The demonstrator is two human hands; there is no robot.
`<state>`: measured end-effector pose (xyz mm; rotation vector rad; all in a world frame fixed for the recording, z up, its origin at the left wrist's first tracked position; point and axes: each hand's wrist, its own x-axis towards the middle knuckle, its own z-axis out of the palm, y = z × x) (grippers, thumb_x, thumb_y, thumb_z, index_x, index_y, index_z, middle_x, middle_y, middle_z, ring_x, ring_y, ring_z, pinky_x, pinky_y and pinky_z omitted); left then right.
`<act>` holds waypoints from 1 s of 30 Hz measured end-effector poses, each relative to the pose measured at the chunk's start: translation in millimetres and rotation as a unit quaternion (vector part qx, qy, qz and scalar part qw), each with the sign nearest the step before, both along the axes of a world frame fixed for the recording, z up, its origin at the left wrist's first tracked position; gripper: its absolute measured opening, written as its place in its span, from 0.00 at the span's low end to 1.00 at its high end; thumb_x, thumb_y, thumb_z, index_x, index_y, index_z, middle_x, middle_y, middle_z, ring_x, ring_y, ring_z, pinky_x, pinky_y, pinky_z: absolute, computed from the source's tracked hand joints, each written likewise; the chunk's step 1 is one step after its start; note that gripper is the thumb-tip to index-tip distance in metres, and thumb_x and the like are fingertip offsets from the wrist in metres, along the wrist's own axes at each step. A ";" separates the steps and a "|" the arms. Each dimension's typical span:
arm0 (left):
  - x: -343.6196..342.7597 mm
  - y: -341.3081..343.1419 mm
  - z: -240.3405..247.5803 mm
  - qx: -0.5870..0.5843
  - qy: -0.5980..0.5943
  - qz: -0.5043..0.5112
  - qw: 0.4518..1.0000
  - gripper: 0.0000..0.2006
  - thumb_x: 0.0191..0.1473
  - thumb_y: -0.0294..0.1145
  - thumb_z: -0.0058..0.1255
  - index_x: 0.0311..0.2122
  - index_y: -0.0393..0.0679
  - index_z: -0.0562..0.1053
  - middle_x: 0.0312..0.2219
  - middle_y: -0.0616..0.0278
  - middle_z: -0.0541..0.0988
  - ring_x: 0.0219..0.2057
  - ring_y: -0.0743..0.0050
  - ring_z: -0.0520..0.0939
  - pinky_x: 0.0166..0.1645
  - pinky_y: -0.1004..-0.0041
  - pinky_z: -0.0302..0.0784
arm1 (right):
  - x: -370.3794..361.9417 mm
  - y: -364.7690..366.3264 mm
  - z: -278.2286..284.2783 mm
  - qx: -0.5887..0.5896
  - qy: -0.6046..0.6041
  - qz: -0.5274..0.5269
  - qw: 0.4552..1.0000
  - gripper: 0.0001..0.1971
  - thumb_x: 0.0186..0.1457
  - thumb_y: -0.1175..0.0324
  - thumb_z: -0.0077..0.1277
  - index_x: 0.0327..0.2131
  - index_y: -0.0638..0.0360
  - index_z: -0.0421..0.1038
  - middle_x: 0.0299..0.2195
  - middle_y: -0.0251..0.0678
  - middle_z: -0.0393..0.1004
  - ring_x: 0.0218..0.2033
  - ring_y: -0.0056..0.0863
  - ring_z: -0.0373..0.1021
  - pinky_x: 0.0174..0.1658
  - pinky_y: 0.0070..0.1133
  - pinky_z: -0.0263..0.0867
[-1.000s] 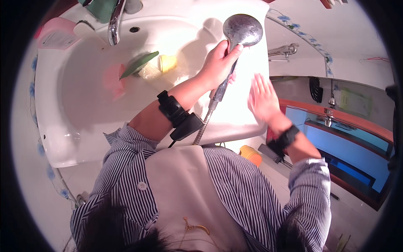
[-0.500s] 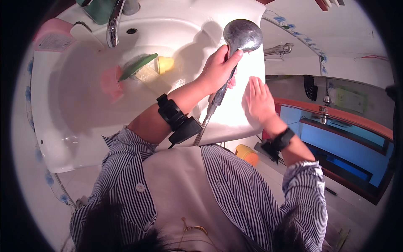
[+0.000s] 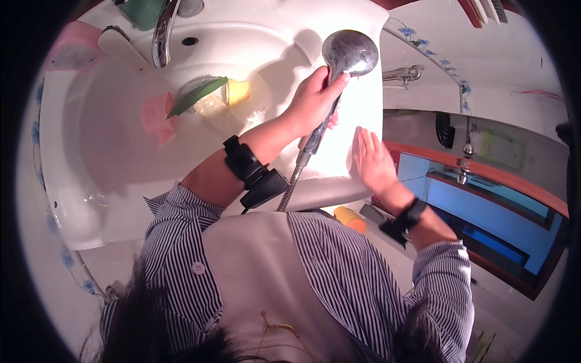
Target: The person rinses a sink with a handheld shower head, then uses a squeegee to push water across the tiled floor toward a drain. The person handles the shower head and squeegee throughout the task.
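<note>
My left hand point(image 3: 315, 106) is wrapped round the handle of a metal hand shower point(image 3: 351, 53), its round head pointing away from me over the right side of the white sink point(image 3: 103, 230). A ribbed metal hose point(image 3: 293, 184) runs from the handle down towards my body. My right hand point(image 3: 373, 160) lies flat with fingers stretched against the sink's right rim and holds nothing. Inside the basin, left of my left hand, are a pink cup point(image 3: 158, 115), a green leaf-shaped piece point(image 3: 198, 95), a small yellow cup point(image 3: 238, 92) and a pale see-through piece point(image 3: 215, 111).
A chrome faucet point(image 3: 162, 39) stands at the sink's back edge, beside a green container point(image 3: 140, 13). At the back left are a pink bottle point(image 3: 75, 45) and a white-handled brush point(image 3: 123, 48). A wall tap point(image 3: 402, 75) and a red-framed blue cabinet point(image 3: 484, 206) are to the right.
My right hand has slid slightly nearer to me along the sink's right rim. My left hand keeps its hold on the hand shower in nearly the same place.
</note>
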<state>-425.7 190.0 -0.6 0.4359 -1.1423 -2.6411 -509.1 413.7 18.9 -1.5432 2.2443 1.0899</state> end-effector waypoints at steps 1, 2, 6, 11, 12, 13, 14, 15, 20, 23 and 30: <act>-0.5 -0.5 -0.4 -0.003 0.007 0.001 1.000 0.16 0.55 0.44 0.44 0.29 0.41 0.60 0.16 0.65 0.65 0.10 0.78 0.70 0.13 0.77 0.66 | 8.8 12.0 3.7 -0.004 -0.018 0.002 1.000 0.29 0.55 0.60 0.37 0.54 0.74 0.50 0.56 0.49 0.50 0.57 0.40 0.50 0.58 0.28 0.50; -0.7 -0.1 -0.4 0.000 0.013 0.000 1.000 0.16 0.55 0.44 0.44 0.29 0.41 0.60 0.16 0.64 0.65 0.10 0.78 0.70 0.13 0.77 0.66 | 10.4 15.9 4.3 -0.045 -0.018 0.027 0.998 0.28 0.54 0.62 0.37 0.54 0.75 0.51 0.57 0.49 0.50 0.57 0.40 0.50 0.57 0.28 0.52; -1.0 0.8 -0.4 0.007 0.021 -0.002 1.000 0.15 0.56 0.42 0.44 0.29 0.42 0.59 0.15 0.65 0.65 0.10 0.78 0.69 0.13 0.76 0.66 | -41.2 -28.9 -13.8 -0.061 0.037 0.097 0.993 0.28 0.55 0.62 0.36 0.55 0.74 0.49 0.57 0.52 0.50 0.58 0.42 0.48 0.59 0.27 0.48; 1.8 -2.1 -0.3 0.014 0.004 0.009 1.000 0.13 0.58 0.40 0.41 0.29 0.43 0.59 0.16 0.67 0.65 0.09 0.80 0.68 0.12 0.79 0.65 | -152.3 -141.7 -48.4 -0.220 -0.096 -0.054 0.969 0.26 0.51 0.62 0.38 0.54 0.60 0.56 0.55 0.48 0.53 0.57 0.44 0.49 0.58 0.28 0.52; 2.4 -2.4 -0.5 0.008 0.010 0.006 1.000 0.12 0.58 0.40 0.40 0.29 0.44 0.59 0.16 0.67 0.66 0.09 0.80 0.69 0.11 0.79 0.65 | -168.4 -158.1 -53.0 -0.327 -0.215 -0.125 0.912 0.26 0.50 0.62 0.40 0.53 0.58 0.56 0.54 0.45 0.54 0.56 0.42 0.51 0.58 0.27 0.51; 2.3 -2.8 -0.7 0.006 0.008 0.008 1.000 0.12 0.58 0.40 0.40 0.29 0.44 0.59 0.15 0.66 0.66 0.09 0.80 0.70 0.11 0.80 0.66 | -178.5 -166.8 -59.3 -0.408 -0.278 -0.130 0.860 0.26 0.49 0.62 0.41 0.53 0.58 0.55 0.53 0.44 0.55 0.56 0.40 0.52 0.58 0.26 0.51; 2.7 -3.2 -1.5 -0.002 0.003 0.005 1.000 0.12 0.58 0.40 0.40 0.29 0.44 0.59 0.15 0.66 0.66 0.09 0.80 0.69 0.11 0.79 0.67 | -185.7 -173.2 -63.4 -0.434 -0.314 -0.109 0.838 0.27 0.49 0.62 0.42 0.53 0.58 0.54 0.52 0.42 0.56 0.55 0.38 0.53 0.58 0.25 0.50; 1.9 -3.2 -1.6 -0.008 0.002 0.004 1.000 0.12 0.58 0.41 0.40 0.29 0.44 0.59 0.15 0.66 0.66 0.09 0.80 0.69 0.11 0.79 0.67 | -186.8 -172.5 -67.5 -0.450 -0.325 -0.086 0.827 0.27 0.49 0.61 0.43 0.53 0.58 0.54 0.52 0.42 0.56 0.55 0.38 0.53 0.58 0.25 0.50; 2.8 -1.1 -2.3 -0.033 -0.003 0.005 0.999 0.13 0.57 0.41 0.42 0.28 0.43 0.59 0.14 0.66 0.66 0.10 0.81 0.69 0.13 0.79 0.67 | -141.2 -138.7 -83.9 -0.207 -0.178 -0.042 0.961 0.29 0.49 0.56 0.43 0.53 0.59 0.52 0.54 0.42 0.55 0.55 0.37 0.52 0.58 0.26 0.48; 8.7 1.1 4.2 -0.097 -0.009 0.030 0.995 0.14 0.57 0.41 0.42 0.28 0.42 0.59 0.15 0.65 0.66 0.10 0.80 0.69 0.13 0.78 0.68 | -93.2 -110.1 -85.1 -0.235 -0.327 -0.210 0.891 0.32 0.50 0.55 0.41 0.56 0.61 0.48 0.56 0.46 0.50 0.58 0.42 0.47 0.60 0.32 0.43; 57.8 -6.5 28.2 -0.163 -0.069 -0.022 0.984 0.16 0.56 0.43 0.42 0.31 0.37 0.61 0.16 0.64 0.66 0.11 0.78 0.70 0.14 0.76 0.68 | -11.2 -49.4 -64.8 -0.233 -0.174 -0.004 0.957 0.36 0.56 0.50 0.34 0.60 0.62 0.36 0.61 0.54 0.31 0.62 0.53 0.27 0.61 0.41 0.28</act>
